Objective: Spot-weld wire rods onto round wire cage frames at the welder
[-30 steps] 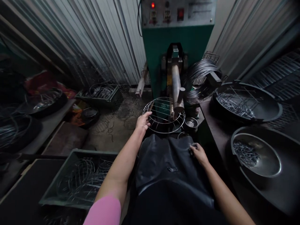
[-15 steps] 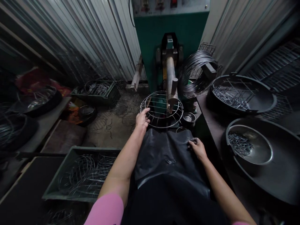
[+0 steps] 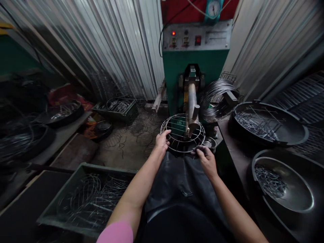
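A round wire rack sits around the metal arm of a green welding machine. My left hand grips the rack's left rim, fingers curled over the wire. My right hand is closed at the rack's near right rim, pinching something small that I cannot make out. A dark apron covers my lap below both hands.
A green crate of wire rings lies at lower left. Two dark pans with short wire pieces stand on the right bench. A wire coil hangs beside the machine. Another crate and a small steel bowl lie nearby.
My right hand rose from the apron to the rack's near right rim. The left hand stayed on the rack's left rim. The camera tilted up.
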### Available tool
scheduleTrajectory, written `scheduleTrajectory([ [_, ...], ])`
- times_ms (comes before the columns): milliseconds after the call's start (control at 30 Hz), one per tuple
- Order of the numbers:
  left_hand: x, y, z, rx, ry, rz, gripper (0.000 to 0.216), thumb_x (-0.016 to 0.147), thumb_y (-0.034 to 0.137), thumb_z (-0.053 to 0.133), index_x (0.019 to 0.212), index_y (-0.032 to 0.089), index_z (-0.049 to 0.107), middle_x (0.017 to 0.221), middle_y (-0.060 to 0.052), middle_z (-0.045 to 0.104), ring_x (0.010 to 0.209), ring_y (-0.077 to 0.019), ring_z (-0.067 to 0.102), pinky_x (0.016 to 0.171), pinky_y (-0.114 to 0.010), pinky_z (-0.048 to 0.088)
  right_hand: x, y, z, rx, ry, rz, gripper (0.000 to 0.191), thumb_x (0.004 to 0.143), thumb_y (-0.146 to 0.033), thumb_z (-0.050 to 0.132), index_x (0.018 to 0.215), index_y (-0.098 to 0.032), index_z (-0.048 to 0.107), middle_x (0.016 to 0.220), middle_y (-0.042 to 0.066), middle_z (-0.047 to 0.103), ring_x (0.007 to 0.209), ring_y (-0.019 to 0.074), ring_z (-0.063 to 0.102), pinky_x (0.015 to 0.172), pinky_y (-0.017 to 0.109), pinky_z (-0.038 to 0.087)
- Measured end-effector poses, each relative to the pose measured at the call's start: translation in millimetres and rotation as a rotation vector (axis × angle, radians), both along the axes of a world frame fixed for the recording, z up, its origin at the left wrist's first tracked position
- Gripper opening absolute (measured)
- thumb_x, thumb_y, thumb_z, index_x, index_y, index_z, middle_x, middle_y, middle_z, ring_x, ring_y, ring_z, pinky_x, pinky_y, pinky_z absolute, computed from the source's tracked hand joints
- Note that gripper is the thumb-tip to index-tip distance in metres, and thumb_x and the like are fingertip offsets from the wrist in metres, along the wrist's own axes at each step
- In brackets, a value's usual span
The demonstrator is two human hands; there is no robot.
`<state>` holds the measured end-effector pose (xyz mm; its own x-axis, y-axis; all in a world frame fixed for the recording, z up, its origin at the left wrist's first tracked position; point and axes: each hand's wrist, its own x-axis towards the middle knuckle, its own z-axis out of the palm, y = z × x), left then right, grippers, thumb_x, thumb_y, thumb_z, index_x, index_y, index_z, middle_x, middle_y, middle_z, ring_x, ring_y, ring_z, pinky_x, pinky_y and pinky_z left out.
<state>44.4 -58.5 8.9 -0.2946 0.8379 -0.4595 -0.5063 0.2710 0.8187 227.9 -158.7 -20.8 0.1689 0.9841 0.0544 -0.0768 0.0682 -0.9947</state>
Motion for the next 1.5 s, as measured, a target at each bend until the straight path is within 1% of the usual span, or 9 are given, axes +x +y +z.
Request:
scheduleTrajectory([
  [100,-1,1,2.6,0.003,0.017,0.016,0.033,0.049,0.023,0.073,0.060,0.018,0.042,0.043,0.011,0.030,0.032,-0.0009,0.020,0.032,-0.016,0.014,-14,17,2.7,-0.024,-0.141,0.099,0.027,0.077,-0.044,0.057,0.086,-0.019,0.056,0.078,0.005,0.066,0.061,0.0157,0.062,0.053,0.026,0.047],
  [200,-2,2,5.3,0.022,0.028,0.019,0.035,0.050,0.024,0.074,0.061,0.018,0.041,0.043,0.012,0.029,0.032,-0.0008,0.020,0.032,-0.016,0.015,-16,22,3.8,-0.018,-0.262,0.140,0.026,0.079,-0.045,0.053,0.086,-0.020,0.056,0.073,0.004,0.065,0.057,0.0154,0.060,0.053,0.027,0.046],
  [400,-1,9,2.4,0.037,0.006,0.015,0.034,0.051,0.024,0.074,0.064,0.018,0.044,0.045,0.011,0.032,0.032,-0.0009,0.023,0.032,-0.016,0.014,-17,19,16.7,0.144,-0.238,0.056,0.022,0.085,-0.042,0.047,0.090,-0.021,0.052,0.083,0.005,0.065,0.066,0.0150,0.060,0.064,0.029,0.049],
  [600,2,10,-2.1,0.034,0.016,0.011,0.034,0.049,0.024,0.073,0.069,0.018,0.046,0.047,0.011,0.035,0.034,-0.0014,0.025,0.032,-0.015,0.015,-11,27,5.0,0.016,-0.369,0.173,0.020,0.083,-0.039,0.047,0.087,-0.020,0.054,0.064,0.000,0.061,0.054,0.0137,0.056,0.055,0.026,0.045],
  [833,5,7,2.3,0.031,0.022,0.013,0.035,0.050,0.024,0.073,0.068,0.018,0.044,0.046,0.012,0.031,0.033,-0.0014,0.024,0.033,-0.015,0.015,-12,25,2.0,-0.030,-0.321,0.099,0.026,0.082,-0.042,0.048,0.089,-0.018,0.054,0.058,0.000,0.061,0.052,0.0142,0.057,0.050,0.025,0.043],
  [967,6,6,3.9,0.019,0.023,0.007,0.034,0.050,0.023,0.074,0.066,0.018,0.044,0.046,0.011,0.032,0.033,-0.0013,0.025,0.032,-0.015,0.015,-11,25,2.4,-0.022,-0.277,0.119,0.028,0.082,-0.043,0.047,0.091,-0.017,0.054,0.057,0.000,0.059,0.051,0.0135,0.057,0.049,0.024,0.042],
  [1033,6,6,4.5,0.016,0.016,0.002,0.033,0.051,0.023,0.074,0.065,0.017,0.045,0.045,0.011,0.032,0.033,-0.0014,0.025,0.032,-0.015,0.015,-10,27,1.9,-0.018,-0.264,0.137,0.028,0.082,-0.043,0.048,0.091,-0.017,0.054,0.060,0.001,0.060,0.051,0.0128,0.056,0.048,0.023,0.042],
  [1200,7,8,3.9,0.006,0.004,0.009,0.031,0.050,0.022,0.075,0.064,0.016,0.047,0.045,0.011,0.032,0.033,-0.0008,0.024,0.032,-0.015,0.014,-10,28,-1.6,-0.018,-0.232,0.106,0.028,0.082,-0.043,0.048,0.092,-0.017,0.054,0.079,0.005,0.065,0.053,0.0110,0.056,0.046,0.022,0.042],
  [1500,6,12,-0.4,-0.007,-0.020,0.015,0.028,0.052,0.022,0.072,0.062,0.016,0.047,0.043,0.010,0.032,0.032,-0.0015,0.024,0.030,-0.015,0.015,-10,35,3.0,-0.002,-0.257,0.097,0.027,0.082,-0.042,0.048,0.091,-0.017,0.054,0.077,0.005,0.064,0.054,0.0119,0.057,0.052,0.024,0.046],
])
